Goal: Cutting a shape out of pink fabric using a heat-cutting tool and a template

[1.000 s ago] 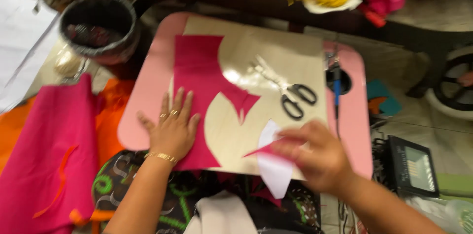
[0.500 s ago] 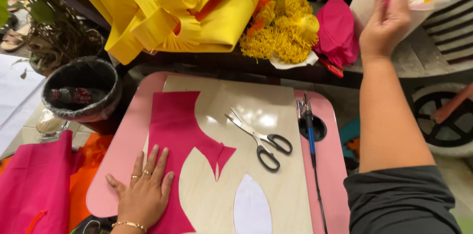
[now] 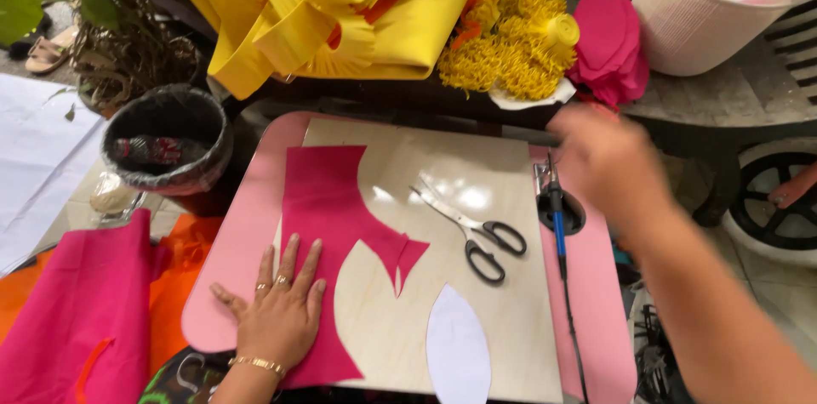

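matt magenta foam sheet (image 3: 328, 225) lies on a smooth, faintly glossy pale wood board (image 3: 477, 200) over a glossy pink plastic tray (image 3: 247, 242). scissors (image 3: 466, 230): shiny metal blades, black plastic handles. white paper petal template (image 3: 458, 349), matt.

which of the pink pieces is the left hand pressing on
The cut pink sheet lying flat on the wooden board, under the left hand; the pink petal bunch sits apart beside the yellow flowers.

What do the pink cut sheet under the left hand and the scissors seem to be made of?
Pink cut sheet: probably thin craft foam or felt; matte, lies flat, clean cut edges. Scissors: shiny metal blades, black handles that look plastic. The left hand lies flat on the sheet.
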